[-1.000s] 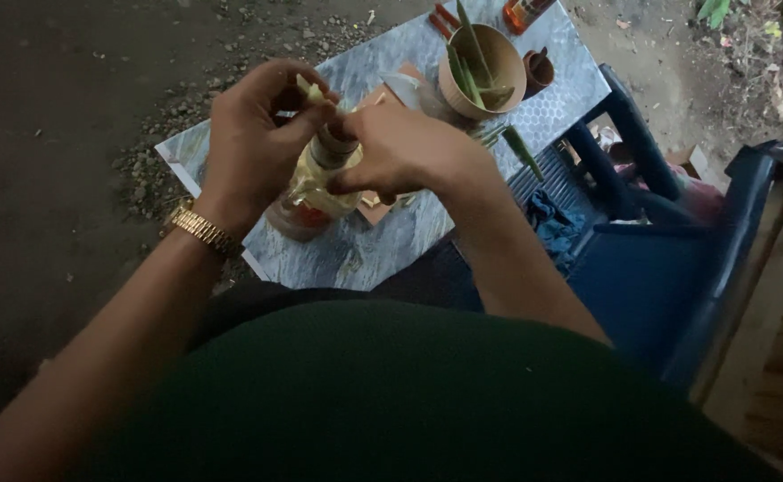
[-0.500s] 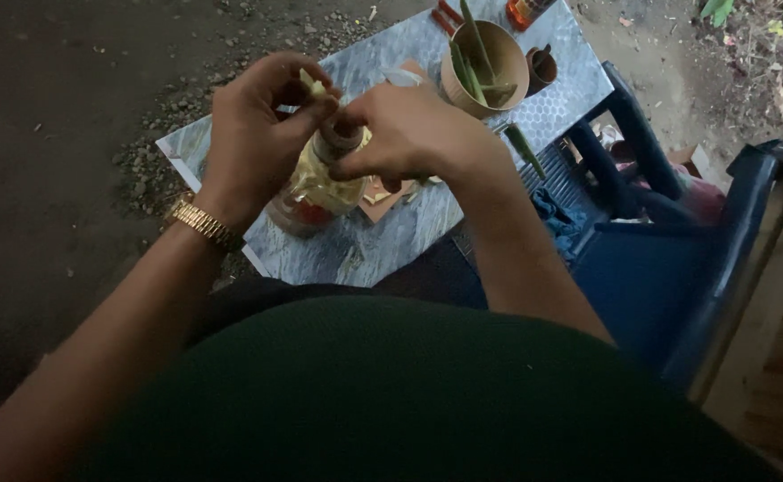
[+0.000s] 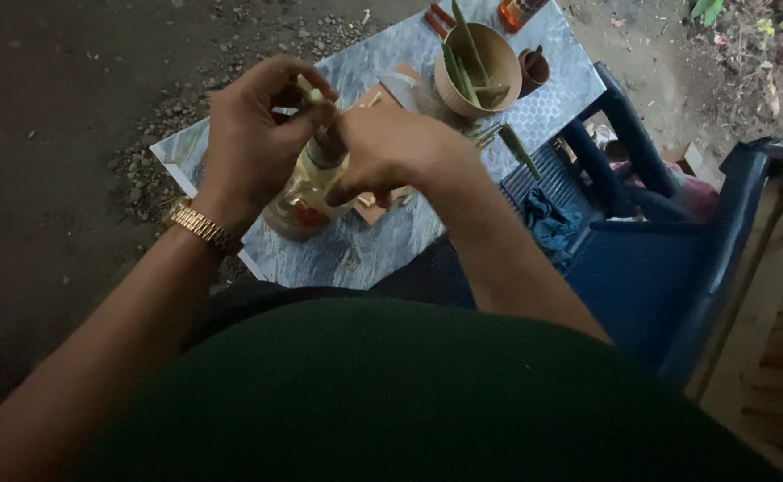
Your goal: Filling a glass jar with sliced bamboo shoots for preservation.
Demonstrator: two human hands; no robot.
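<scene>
At the worktop's (image 3: 534,98) centre, my left hand (image 3: 249,143) pinches a pale green stalk piece (image 3: 309,88) over the clear bottle's (image 3: 307,192) neck, my right hand (image 3: 391,147) gripping it; more stalks wait in the bowl (image 3: 479,62) at one o'clock.

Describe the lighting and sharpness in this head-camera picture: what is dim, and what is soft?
Head view: dim, flat light with no glare; the ground at left is nearly black; the left hand, right hand and bottle look soft; the bowl is clearer.
</scene>
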